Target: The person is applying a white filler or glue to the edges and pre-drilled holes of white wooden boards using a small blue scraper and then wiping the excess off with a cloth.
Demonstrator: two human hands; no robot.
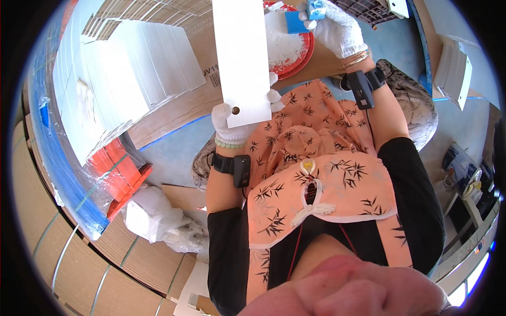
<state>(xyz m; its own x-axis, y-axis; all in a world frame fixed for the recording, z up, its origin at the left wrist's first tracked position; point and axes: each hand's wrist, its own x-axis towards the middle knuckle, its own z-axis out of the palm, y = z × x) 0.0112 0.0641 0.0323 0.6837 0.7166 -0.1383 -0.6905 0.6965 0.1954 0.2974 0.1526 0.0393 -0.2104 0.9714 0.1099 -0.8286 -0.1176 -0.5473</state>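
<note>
With our left hand [232,136] we clamp the white holed panel [245,63] by its long edges, over the cardboard [329,64]'s near edge, right hand [341,32] closed on a blue scraper [297,22]; the panel looks light, stiff, slippery, best edge-held

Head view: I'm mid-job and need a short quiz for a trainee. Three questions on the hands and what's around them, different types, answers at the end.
1. True or false: the left hand grips the white panel near the end with the hole.

2. What colour is the basin that holds the white material?
A) Green
B) Red
C) Yellow

3. What is the gloved right hand holding?

Key:
1. True.
2. B.
3. A blue tool; its exact kind is hard to tell.
</note>
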